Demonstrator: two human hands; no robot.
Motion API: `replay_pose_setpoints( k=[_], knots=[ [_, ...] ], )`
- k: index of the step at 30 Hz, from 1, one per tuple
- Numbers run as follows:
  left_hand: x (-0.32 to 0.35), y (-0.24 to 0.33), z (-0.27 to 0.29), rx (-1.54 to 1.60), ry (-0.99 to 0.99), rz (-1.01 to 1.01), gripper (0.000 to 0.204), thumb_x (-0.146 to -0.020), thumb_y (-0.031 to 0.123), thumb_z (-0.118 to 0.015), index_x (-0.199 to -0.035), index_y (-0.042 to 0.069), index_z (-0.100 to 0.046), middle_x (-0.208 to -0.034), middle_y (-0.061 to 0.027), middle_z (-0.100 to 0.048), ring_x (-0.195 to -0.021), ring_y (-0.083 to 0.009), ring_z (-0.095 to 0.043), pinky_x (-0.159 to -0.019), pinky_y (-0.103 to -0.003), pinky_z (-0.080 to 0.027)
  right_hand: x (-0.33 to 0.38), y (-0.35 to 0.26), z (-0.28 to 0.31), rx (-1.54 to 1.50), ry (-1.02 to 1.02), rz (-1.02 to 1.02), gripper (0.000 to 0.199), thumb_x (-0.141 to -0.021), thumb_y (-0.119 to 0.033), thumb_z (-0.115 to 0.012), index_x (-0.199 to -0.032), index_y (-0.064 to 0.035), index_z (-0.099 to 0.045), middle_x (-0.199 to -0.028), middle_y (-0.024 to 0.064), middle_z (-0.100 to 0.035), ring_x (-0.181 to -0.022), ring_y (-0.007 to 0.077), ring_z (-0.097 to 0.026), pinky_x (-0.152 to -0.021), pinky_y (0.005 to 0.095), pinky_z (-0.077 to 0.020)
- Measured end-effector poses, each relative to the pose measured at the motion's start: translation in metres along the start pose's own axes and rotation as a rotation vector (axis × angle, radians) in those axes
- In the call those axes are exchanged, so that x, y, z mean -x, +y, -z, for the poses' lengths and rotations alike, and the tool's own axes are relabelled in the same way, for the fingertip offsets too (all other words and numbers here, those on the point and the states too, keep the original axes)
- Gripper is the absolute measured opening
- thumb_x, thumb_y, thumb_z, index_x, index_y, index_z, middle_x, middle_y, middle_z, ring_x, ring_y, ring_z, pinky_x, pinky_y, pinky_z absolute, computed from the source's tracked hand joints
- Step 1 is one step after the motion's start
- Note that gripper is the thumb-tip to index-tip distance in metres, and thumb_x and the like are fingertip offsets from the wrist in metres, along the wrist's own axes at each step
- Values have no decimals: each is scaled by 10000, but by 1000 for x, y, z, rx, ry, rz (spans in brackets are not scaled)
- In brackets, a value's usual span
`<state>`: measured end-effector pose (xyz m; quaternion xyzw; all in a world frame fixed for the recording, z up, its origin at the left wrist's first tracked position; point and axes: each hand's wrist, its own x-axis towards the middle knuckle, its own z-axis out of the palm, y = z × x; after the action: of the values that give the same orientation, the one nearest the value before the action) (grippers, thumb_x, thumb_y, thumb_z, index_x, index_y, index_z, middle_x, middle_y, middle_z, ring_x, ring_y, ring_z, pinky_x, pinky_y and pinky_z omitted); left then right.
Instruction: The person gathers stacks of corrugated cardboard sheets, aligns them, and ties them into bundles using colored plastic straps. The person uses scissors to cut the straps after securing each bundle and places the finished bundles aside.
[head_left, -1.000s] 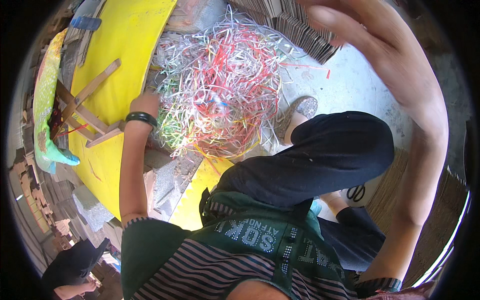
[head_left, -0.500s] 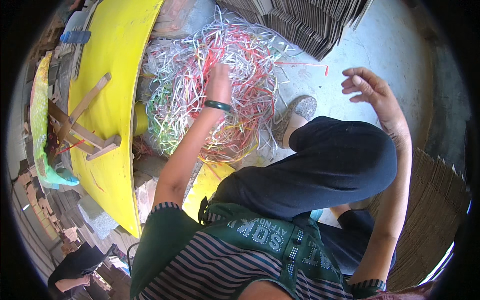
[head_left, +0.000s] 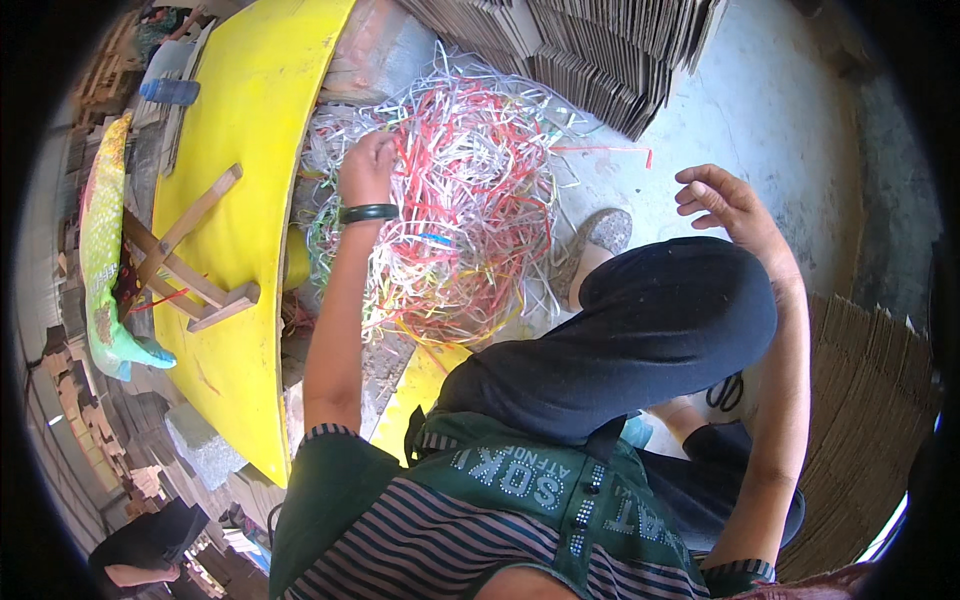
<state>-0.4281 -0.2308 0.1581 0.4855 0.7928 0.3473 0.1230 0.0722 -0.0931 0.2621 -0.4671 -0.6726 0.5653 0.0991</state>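
Observation:
A large tangled pile of plastic strapping strips [head_left: 470,190], white, red and yellow, lies on the floor in front of me. My left hand [head_left: 368,168], with a dark bangle at the wrist, is at the pile's left side. Its fingers are curled closed; whether strips are between them I cannot make out. To the right, my right hand [head_left: 722,205] hangs in the air beyond my bent knee. Its fingers are loosely bent and apart, with nothing in them.
A yellow board [head_left: 225,200] stands along the left, with an upturned wooden stool [head_left: 190,245] against it. Flattened cardboard stacks [head_left: 590,50] are at the far side, more cardboard [head_left: 860,420] at the right. Black loops [head_left: 725,392] lie by my leg. Another person [head_left: 150,545] is at lower left.
My left hand has moved left across the pile, and its fingers have curled in. The strips have shifted, and a blue piece now shows. My right hand is slightly lower.

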Motion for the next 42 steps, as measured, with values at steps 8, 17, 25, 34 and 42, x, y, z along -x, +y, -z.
replay_pose_setpoints(
  k=[8, 17, 25, 34, 42],
  knots=[
    [-32, 210, 130, 0, 6, -521, 268, -1071, 242, -621, -1150, 12, -733, -873, 25, -685, -789, -48, -611, -713, -218, -479, 2, -143, 10, 205, 101, 676, 485, -1049, -467, -638, -1381, -116, -685, -1168, 104, -750, -1108, 224, -713, -958, 360, -589],
    [-41, 326, 158, 257, 23, -872, 126, -1058, 152, -626, -1075, 51, -700, -863, 85, -608, -752, 11, -492, -660, -171, -372, 59, -205, -29, -643, -215, 557, 333, -1068, -271, -654, -1217, 25, -678, -898, 37, -680, -871, 185, -681, -848, 316, -585],
    [-102, 230, 100, 153, 197, -637, 186, -1047, 200, -608, -1032, 46, -710, -819, 52, -602, -730, -26, -494, -654, -220, -394, 92, -81, 141, -427, 32, 336, 327, -1068, -389, -644, -1195, -98, -721, -913, -20, -637, -798, 99, -580, -812, 281, -527],
    [-101, 167, -105, -149, -338, -642, 275, -1073, 375, -604, -1177, 170, -754, -928, -89, -757, -853, -231, -734, -787, -355, -559, 161, 237, 261, 412, 535, -201, 241, -1081, -260, -565, -1033, -40, -653, -855, -1, -590, -794, 133, -539, -721, 310, -462],
    [-29, 140, -254, -353, -10, -818, 382, -1044, 262, -565, -1386, 123, -664, -1256, -174, -699, -1209, -321, -638, -1047, -429, -499, 146, 429, 203, 576, 422, -295, 332, -1035, -215, -594, -1306, -34, -654, -1183, 170, -682, -1055, 330, -647, -957, 430, -512]
  ],
)
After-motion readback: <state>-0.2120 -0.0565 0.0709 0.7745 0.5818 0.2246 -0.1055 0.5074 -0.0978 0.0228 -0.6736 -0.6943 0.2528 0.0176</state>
